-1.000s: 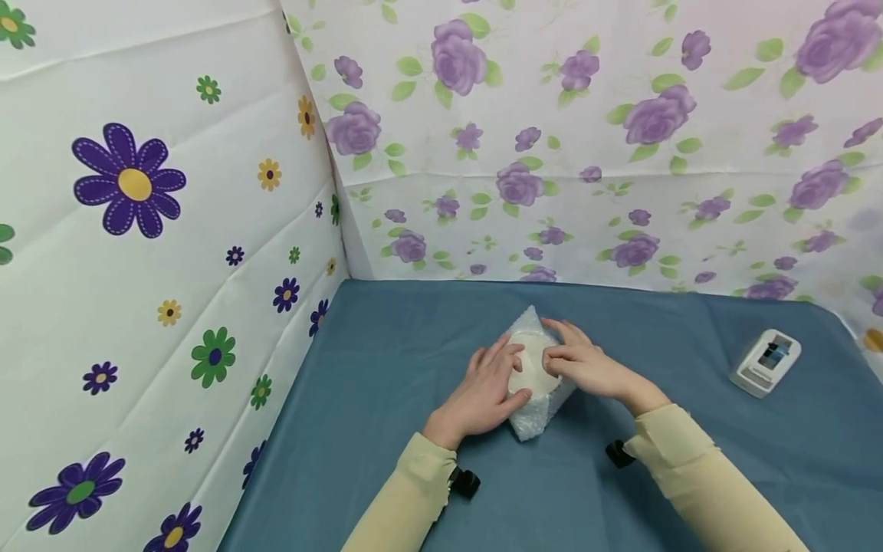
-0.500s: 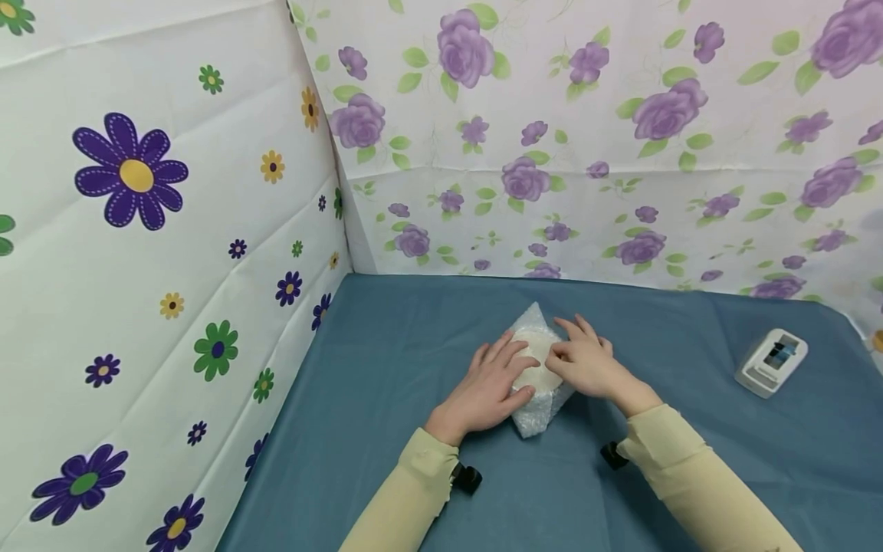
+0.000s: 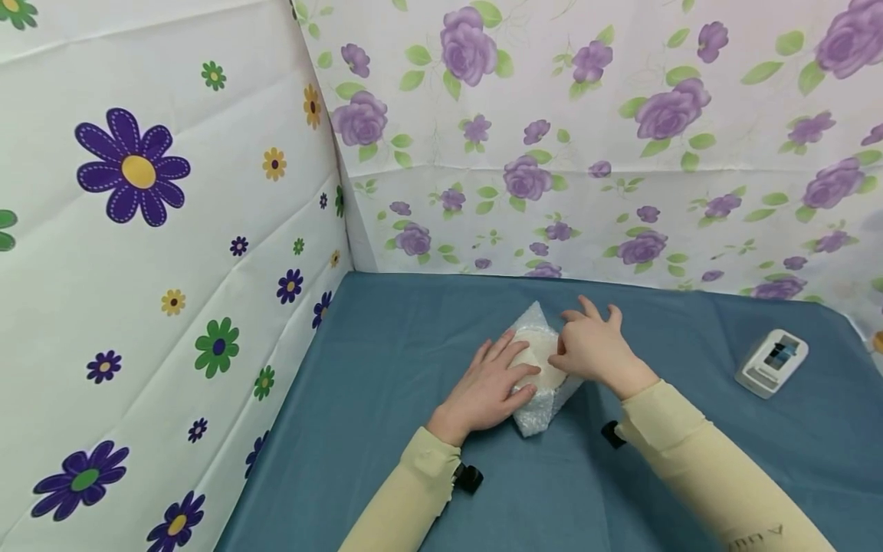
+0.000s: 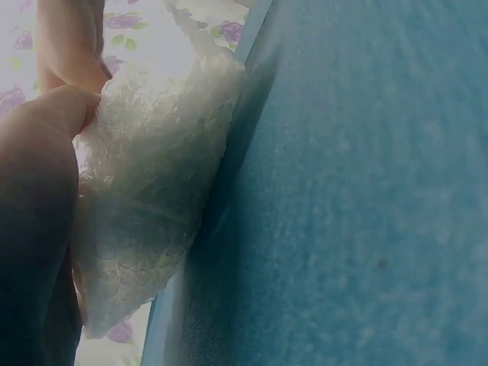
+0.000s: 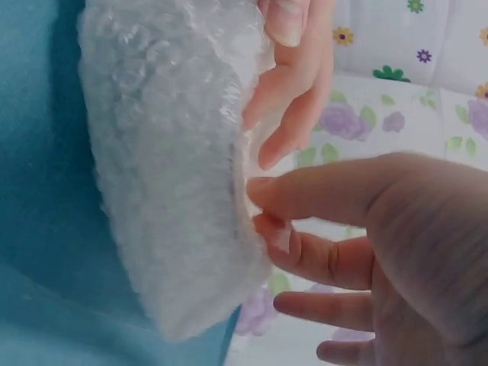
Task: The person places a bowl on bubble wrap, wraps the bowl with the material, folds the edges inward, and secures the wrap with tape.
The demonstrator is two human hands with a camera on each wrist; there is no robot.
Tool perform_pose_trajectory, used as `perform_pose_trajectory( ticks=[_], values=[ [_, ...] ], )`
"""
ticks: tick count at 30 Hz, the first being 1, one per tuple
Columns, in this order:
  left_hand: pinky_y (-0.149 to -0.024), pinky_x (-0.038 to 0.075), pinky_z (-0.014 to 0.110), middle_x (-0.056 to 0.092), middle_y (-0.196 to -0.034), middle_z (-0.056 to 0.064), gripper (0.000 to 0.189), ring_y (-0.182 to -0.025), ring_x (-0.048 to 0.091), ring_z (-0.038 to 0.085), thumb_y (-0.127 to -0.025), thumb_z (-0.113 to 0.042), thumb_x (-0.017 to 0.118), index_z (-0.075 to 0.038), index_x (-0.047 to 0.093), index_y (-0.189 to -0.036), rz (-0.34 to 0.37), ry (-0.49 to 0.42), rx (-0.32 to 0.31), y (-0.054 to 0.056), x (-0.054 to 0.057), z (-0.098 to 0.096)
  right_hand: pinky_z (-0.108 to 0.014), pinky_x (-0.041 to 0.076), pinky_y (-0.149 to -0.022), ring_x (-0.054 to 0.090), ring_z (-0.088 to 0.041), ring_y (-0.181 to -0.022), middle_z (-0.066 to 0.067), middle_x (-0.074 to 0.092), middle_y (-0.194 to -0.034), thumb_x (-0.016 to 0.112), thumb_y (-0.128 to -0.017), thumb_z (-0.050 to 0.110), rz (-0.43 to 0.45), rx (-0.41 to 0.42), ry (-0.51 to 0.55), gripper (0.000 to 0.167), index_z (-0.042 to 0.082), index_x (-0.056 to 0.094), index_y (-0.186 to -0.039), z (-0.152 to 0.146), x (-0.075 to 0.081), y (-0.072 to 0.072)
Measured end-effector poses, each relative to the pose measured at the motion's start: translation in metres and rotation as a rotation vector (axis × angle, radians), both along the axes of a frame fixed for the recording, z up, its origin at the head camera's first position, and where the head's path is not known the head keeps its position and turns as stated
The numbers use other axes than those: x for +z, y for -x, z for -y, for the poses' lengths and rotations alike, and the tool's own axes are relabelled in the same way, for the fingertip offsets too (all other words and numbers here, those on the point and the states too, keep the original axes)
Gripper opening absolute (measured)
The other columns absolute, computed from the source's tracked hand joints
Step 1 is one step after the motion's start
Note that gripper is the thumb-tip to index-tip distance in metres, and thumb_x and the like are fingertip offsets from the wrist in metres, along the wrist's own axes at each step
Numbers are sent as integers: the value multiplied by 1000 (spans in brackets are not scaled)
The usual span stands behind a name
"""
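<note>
A sheet of bubble wrap (image 3: 533, 418) surrounds a pale, round-topped object (image 3: 549, 374) on the blue-covered table. Its corners point away from and towards me. My left hand (image 3: 486, 387) rests across the left side with fingers spread over the pale top. At the right edge, my right hand (image 3: 599, 349) pinches with thumb and index finger, the other fingers raised. In the right wrist view those fingertips (image 5: 261, 191) meet at the border of the wrap; exactly what lies between them is hard to see. The left wrist view shows the wrap's crumpled side (image 4: 160, 168).
A white device (image 3: 771, 362) with a dark window lies at the far right of the blue cloth (image 3: 386, 368). Flower-printed sheets (image 3: 428, 138) hang behind and to the left. Black straps with small cameras (image 3: 469, 479) sit under both wrists.
My right hand has turned and shifted slightly right and away, its outer fingers lifting. My left hand and the wrapped object have stayed nearly in place. The head view has shifted a little.
</note>
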State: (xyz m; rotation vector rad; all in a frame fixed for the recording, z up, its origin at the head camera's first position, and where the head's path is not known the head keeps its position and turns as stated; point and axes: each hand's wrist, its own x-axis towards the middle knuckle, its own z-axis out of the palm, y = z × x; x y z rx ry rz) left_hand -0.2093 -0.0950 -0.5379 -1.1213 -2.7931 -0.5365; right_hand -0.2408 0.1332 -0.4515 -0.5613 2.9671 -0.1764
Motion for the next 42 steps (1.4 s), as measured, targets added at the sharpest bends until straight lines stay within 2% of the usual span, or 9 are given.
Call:
perform_pose_trajectory(
  ticks=[10, 16, 19, 22, 25, 27, 32, 37, 42],
  values=[
    [-129, 18, 57, 36, -172, 0, 45, -166, 5, 22, -116, -52, 40, -31, 68, -145, -12, 12, -2, 0, 1, -2, -81, 29, -108, 54, -45, -129, -17, 70, -123, 87, -91, 41, -148, 95, -248, 32, 18, 75, -71, 5, 10, 10],
    [-129, 19, 60, 38, -170, 0, 45, -166, 7, 24, -116, -52, 40, -30, 72, -139, -22, 16, -4, 1, 3, -2, -81, 32, -105, 58, -44, -122, -16, 71, -117, 85, -92, 38, -118, 55, -212, 32, 21, 72, -68, 3, 1, 14],
    [-129, 17, 60, 38, -170, 1, 44, -165, 8, 24, -116, -50, 40, -29, 73, -137, -24, 16, -7, 1, 3, -2, -82, 32, -104, 59, -44, -118, -11, 71, -103, 88, -90, 34, -153, 44, -162, 38, 23, 64, -62, 1, -7, 13],
    [-129, 16, 60, 39, -170, 1, 43, -165, 8, 24, -116, -49, 41, -29, 74, -137, -32, 20, 1, 0, 4, -2, -81, 37, -100, 63, -43, -107, -7, 66, -90, 89, -88, 29, -186, 23, -92, 35, 20, 61, -69, 1, -15, 11],
    [-129, 17, 61, 40, -169, 1, 44, -165, 9, 25, -116, -50, 41, -29, 74, -137, -45, 26, 13, 0, 3, -3, -72, 47, -84, 63, -36, -87, -5, 61, -81, 84, -91, 26, -131, -24, 4, 27, 15, 60, -84, 1, -22, 8],
    [-129, 17, 61, 41, -169, 2, 45, -165, 9, 25, -116, -50, 41, -29, 74, -137, -46, 29, 17, 0, 2, -3, -60, 49, -72, 60, -30, -74, -4, 60, -78, 81, -93, 28, -34, -62, 95, 27, 12, 60, -97, 0, -27, 6],
    [-129, 17, 61, 41, -169, 1, 44, -165, 10, 25, -116, -49, 40, -30, 74, -137, -52, 39, 27, -1, 1, -2, -41, 46, -54, 57, -21, -57, -4, 60, -71, 84, -94, 37, 154, -123, 283, 61, 8, 49, -134, -1, -38, 7],
    [-128, 19, 62, 41, -168, 2, 45, -165, 12, 26, -117, -48, 40, -29, 74, -139, -64, 38, 33, -2, 2, -4, -38, 49, -51, 62, -22, -58, -6, 65, -71, 87, -92, 34, 189, -178, 347, 81, 8, 41, -153, 0, -43, 13],
    [-127, 22, 63, 41, -168, 3, 46, -165, 13, 28, -117, -48, 38, -29, 74, -139, -74, 40, 31, -3, 3, -6, -43, 55, -60, 70, -29, -79, -18, 74, -104, 86, -93, 35, 233, -218, 324, 87, 6, 40, -161, 1, -43, 15]
  ],
)
